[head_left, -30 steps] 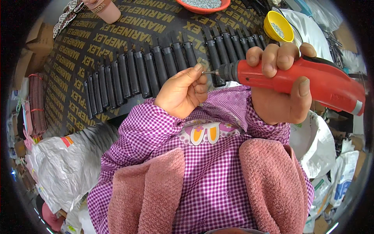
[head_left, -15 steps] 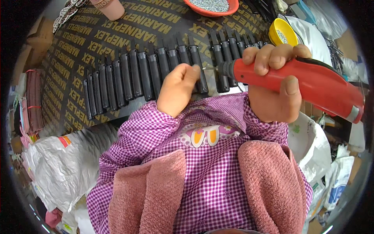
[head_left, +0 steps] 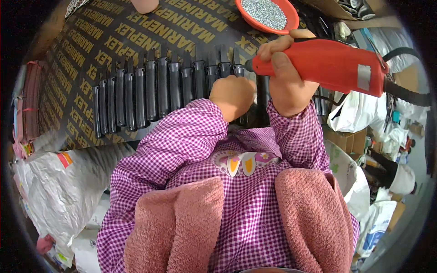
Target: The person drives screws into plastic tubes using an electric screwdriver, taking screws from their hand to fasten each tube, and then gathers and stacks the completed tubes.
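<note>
My right hand is wrapped firmly around the red power driver, its nose pointing toward my left hand. And that left hand? Fingers curled in, over the near end of the row of black handles; whether anything is pinched in there, I can't tell. The handles lie side by side on the dark tabletop, thin dark strips jutting from their far ends.

Here's the danger: the driver's nose sits close to my curled fingers, so a slip of the bit could catch my skin. A careless sweep of my left wrist could shove the nearest handles out of line, and the thick black cord trailing off right could snag and tug my aim.

Now the containers! Just beyond my right knuckles, the orange-red bowl brims with small silvery metal pieces; a knock from the tool would scatter them. Up top, a pink cup is cut off by the edge, contents out of sight.
</note>
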